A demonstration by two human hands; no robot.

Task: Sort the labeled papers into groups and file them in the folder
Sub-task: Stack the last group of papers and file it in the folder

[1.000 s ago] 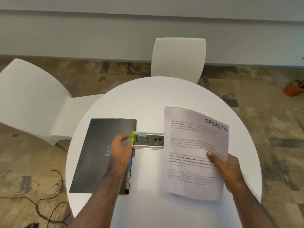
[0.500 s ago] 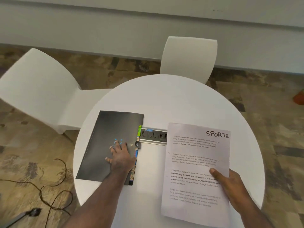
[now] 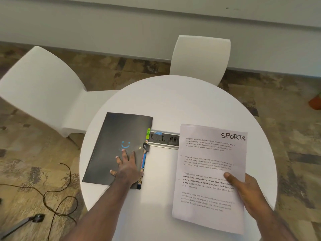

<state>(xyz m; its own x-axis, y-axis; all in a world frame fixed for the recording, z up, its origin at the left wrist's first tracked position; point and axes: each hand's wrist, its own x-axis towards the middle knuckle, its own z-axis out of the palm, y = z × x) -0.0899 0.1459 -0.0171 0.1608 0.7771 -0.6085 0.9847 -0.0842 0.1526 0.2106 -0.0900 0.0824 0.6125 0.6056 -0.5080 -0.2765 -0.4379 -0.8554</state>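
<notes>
A black folder (image 3: 111, 146) lies closed on the left half of the round white table (image 3: 173, 101), with a blue smile logo on its cover and coloured tabs showing along its right edge. My left hand (image 3: 127, 165) lies flat on the cover with fingers spread. On the right, my right hand (image 3: 243, 188) grips a stack of printed papers (image 3: 208, 164) headed "SPORTS", thumb on top of the sheet. The stack's near edge reaches past the table's front edge.
A silver power-socket strip (image 3: 165, 140) is set into the table between folder and papers. Two white chairs stand by the table, one at the left (image 3: 40, 87) and one at the far side (image 3: 199, 56). A dark cable (image 3: 57, 197) lies on the floor at the left.
My left hand moved from the folder's snap tab at its right edge onto the cover and now lies flat. The SPORTS papers came down from a raised tilt to lie nearly flat.
</notes>
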